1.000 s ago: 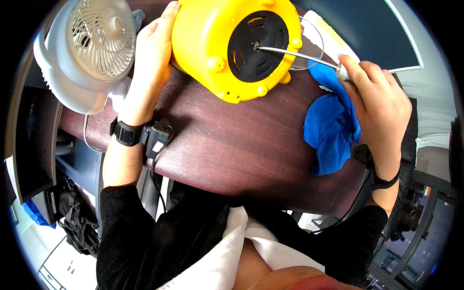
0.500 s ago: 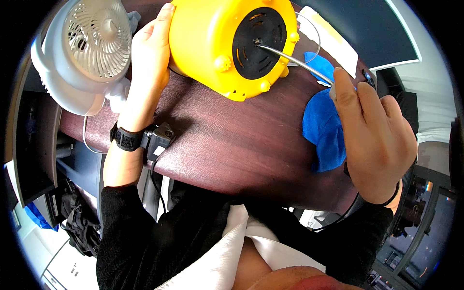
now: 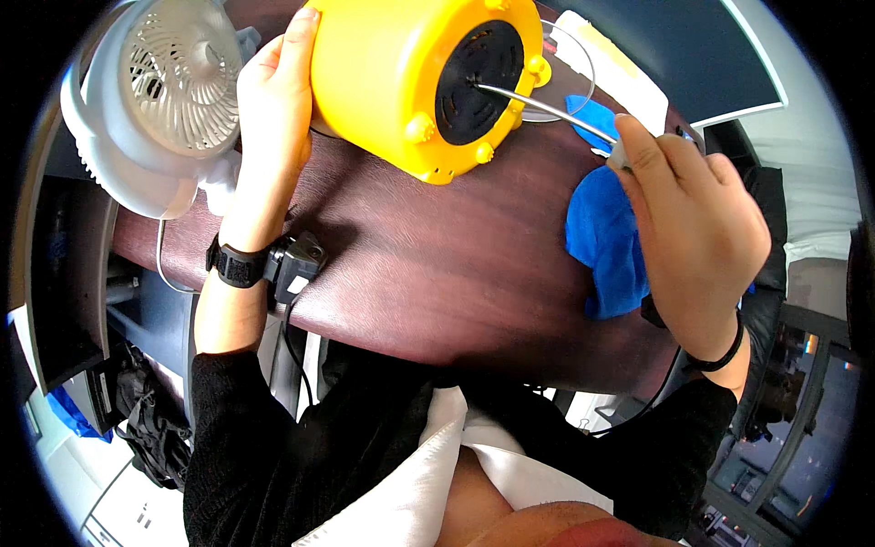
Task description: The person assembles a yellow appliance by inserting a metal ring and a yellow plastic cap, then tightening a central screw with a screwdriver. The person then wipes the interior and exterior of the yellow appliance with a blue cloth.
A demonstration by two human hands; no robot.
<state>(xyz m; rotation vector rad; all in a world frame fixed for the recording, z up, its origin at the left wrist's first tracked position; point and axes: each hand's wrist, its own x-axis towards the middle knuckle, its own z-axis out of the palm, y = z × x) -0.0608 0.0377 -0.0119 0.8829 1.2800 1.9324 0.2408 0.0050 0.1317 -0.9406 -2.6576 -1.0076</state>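
My left hand (image 3: 281, 100) is closed on the side of a yellow rounded housing (image 3: 369, 82), thumb along its edge; the far fingers are hidden behind it. The housing lies tilted on its side. A black slotted disc (image 3: 478, 82) on its base faces right, ringed by small yellow knobs. My right hand (image 3: 697, 232) is wrapped round a screwdriver (image 3: 556, 111), whose handle is mostly covered by the fingers. The slim metal shaft reaches left to the disc, its tip at the middle. Below the shaft, near the right hand, lies a blue cloth (image 3: 609, 246).
A white fan (image 3: 155, 109) with a round grille stands at the left of the brown table (image 3: 428, 273). At the back right are a white and pale yellow sheet (image 3: 615, 68) and a dark screen-like panel (image 3: 711, 46). A small black camera (image 3: 299, 263) is strapped to my left wrist.
The yellow housing has shifted slightly left and turned, so its disc looks narrower. My right hand and the screwdriver have moved a little left with it; the tip stays at the disc's middle.
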